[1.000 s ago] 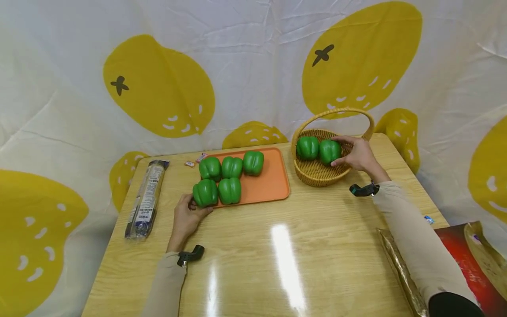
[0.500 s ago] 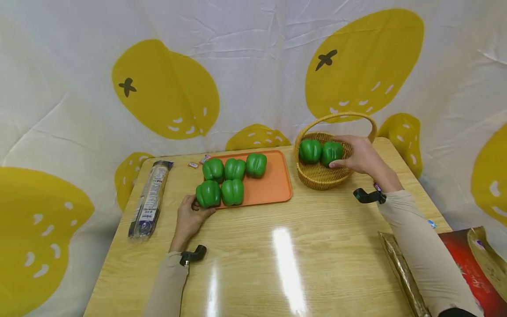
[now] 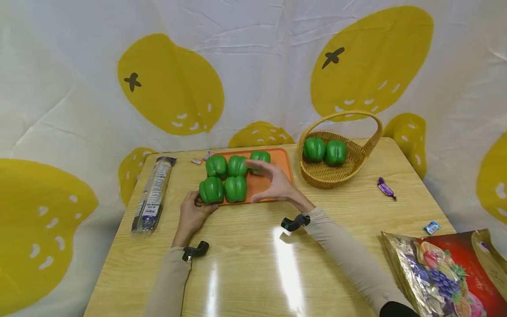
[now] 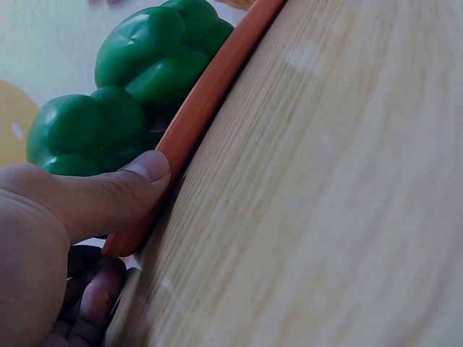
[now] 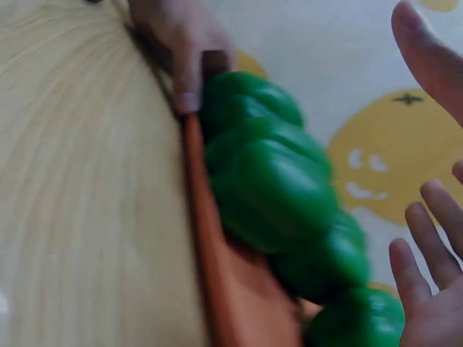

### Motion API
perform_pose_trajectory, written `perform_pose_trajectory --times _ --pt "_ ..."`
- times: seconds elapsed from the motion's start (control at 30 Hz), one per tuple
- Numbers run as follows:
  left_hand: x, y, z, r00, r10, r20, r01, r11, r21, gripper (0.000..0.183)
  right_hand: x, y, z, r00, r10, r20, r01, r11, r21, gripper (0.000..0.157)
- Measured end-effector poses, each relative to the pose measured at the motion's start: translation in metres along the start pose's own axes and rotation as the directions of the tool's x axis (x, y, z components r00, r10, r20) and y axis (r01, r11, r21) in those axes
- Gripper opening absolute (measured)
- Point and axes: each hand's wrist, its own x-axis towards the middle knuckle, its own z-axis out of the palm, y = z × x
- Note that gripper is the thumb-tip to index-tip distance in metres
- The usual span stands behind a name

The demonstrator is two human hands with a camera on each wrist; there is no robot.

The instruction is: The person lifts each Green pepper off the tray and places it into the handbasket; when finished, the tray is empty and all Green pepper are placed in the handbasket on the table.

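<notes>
On the orange tray (image 3: 283,159) several green bell peppers (image 3: 235,189) stand in two rows, toward its left side. My left hand (image 3: 192,215) grips the tray's front left corner; in the left wrist view the thumb (image 4: 119,195) presses on the rim and the fingers curl below it. My right hand (image 3: 278,183), holding nothing, hovers over the tray's right part with thumb and fingers spread apart, and overlaps the back right pepper (image 3: 260,156). Two more bell peppers (image 3: 336,153) lie side by side in the wicker basket (image 3: 325,179) to the right.
A long plastic-wrapped packet (image 3: 154,193) lies left of the tray. Small wrapped sweets lie about, including a purple candy (image 3: 386,188) and a blue candy (image 3: 432,227). A red and gold bag (image 3: 447,268) covers the front right corner. Behind the table hangs a printed cloth (image 3: 253,88).
My right hand has let go of the pepper in the basket and moved left over the tray, its fingers now spread. The left hand keeps its grip on the tray corner.
</notes>
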Motion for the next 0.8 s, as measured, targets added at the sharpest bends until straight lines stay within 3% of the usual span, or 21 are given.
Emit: perform_pose_trajectory --times 0.13,0.27,0.57,0.73,0.8 --pt "0.0 0.001 0.002 1.0 0.002 0.002 -0.002 1.0 -0.005 0.066 0.002 0.041 0.02 0.993 0.102 -0.055 -0.107 0.989 -0.101 0.099" --pt "-0.001 0.001 0.001 1.0 0.004 -0.011 -0.004 1.0 -0.003 0.065 0.006 0.056 0.03 0.988 0.13 -0.08 -0.142 0.976 -0.167 0.096" --pt "0.0 0.001 0.001 0.999 0.027 -0.018 -0.027 0.999 0.034 0.065 0.007 0.043 0.041 0.986 0.13 -0.101 -0.151 0.959 -0.241 0.084" --pt "0.0 0.0 0.002 0.999 0.025 -0.022 -0.025 0.999 0.028 0.067 0.006 0.047 0.029 0.985 0.134 -0.112 -0.162 0.942 -0.293 0.078" --pt "-0.001 0.001 0.001 1.0 0.018 -0.016 -0.018 0.999 0.03 0.068 0.004 0.033 0.02 0.985 0.124 -0.123 -0.156 0.939 -0.307 0.078"
